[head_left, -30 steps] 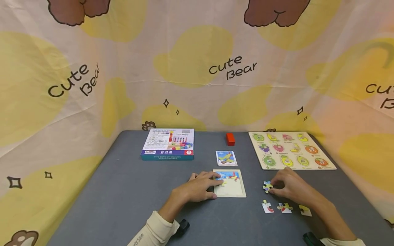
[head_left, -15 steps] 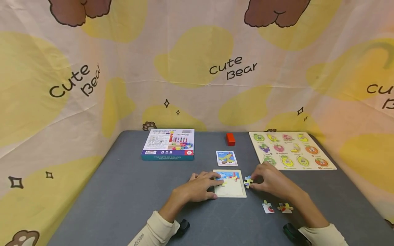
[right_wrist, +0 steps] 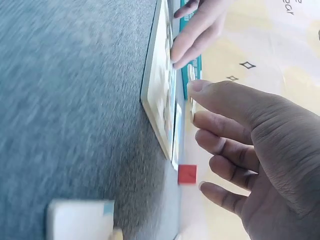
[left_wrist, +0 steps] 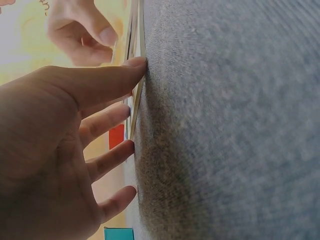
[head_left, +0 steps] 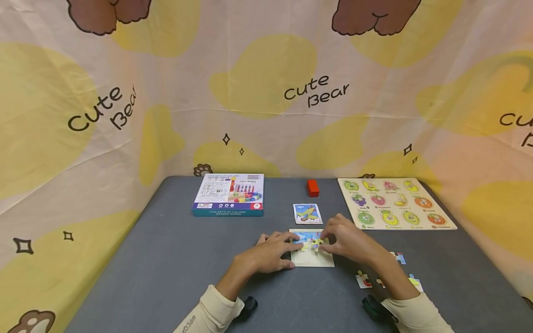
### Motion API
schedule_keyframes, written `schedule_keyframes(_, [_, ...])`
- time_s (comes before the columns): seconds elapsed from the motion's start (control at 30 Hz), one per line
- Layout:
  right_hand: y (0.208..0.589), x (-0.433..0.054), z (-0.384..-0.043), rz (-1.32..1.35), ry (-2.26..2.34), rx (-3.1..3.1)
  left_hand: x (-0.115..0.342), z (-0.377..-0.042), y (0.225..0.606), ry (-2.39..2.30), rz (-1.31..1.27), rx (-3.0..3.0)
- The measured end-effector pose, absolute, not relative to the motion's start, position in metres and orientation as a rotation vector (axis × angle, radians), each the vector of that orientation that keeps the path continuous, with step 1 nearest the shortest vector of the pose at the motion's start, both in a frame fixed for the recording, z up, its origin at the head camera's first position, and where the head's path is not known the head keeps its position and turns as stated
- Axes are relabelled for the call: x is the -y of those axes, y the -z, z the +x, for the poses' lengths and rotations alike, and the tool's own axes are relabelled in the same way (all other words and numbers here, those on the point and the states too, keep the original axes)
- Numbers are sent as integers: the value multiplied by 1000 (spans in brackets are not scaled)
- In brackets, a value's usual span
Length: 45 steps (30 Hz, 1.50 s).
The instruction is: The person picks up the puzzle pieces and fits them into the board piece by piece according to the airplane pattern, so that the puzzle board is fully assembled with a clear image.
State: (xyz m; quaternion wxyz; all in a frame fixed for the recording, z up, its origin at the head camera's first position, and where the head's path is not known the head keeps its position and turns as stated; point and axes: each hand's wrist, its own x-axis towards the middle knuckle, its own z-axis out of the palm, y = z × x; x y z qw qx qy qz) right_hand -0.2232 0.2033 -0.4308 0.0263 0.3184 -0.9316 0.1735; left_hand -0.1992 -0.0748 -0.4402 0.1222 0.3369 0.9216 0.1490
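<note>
A shallow wooden puzzle tray (head_left: 311, 261), partly filled along its back with blue-sky picture pieces, lies on the grey table. My left hand (head_left: 268, 253) rests at its left side, fingers stretched over the frame and the laid pieces, thumb at the front left corner. Between thumb and index finger my right hand (head_left: 349, 241) pinches a yellow and blue jigsaw piece (head_left: 316, 244) over the tray's right half. The right wrist view shows this piece (right_wrist: 192, 107) edge-on, held above the tray surface. Behind the tray lies a card (head_left: 307, 214) picturing a yellow plane.
Loose jigsaw pieces (head_left: 363, 279) lie right of the tray, some partly hidden by the right forearm. A fruit board (head_left: 395, 204) is at the back right, a red block (head_left: 313, 188) at the back middle, and a bead-set box (head_left: 228, 195) at the back left.
My right hand has carried the pinched jigsaw piece leftward from near the loose pieces to above the tray. The left hand has stayed in place on the tray.
</note>
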Motion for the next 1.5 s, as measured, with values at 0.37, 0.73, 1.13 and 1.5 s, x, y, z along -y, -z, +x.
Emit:
schedule_keyframes(0.37, [433, -190, -226, 1042, -540, 2890, 75, -199, 440, -442, 981, -2685])
schedule_keyframes(0.73, [441, -188, -224, 1029, -565, 2903, 75, -198, 439, -442, 990, -2690])
schedule_keyframes(1.13, [441, -185, -220, 1008, -609, 2899, 75, -198, 439, -438, 968, -2676])
schedule_keyframes(1.5, [441, -182, -219, 960, -614, 2937, 74, -198, 438, -439, 969, -2678])
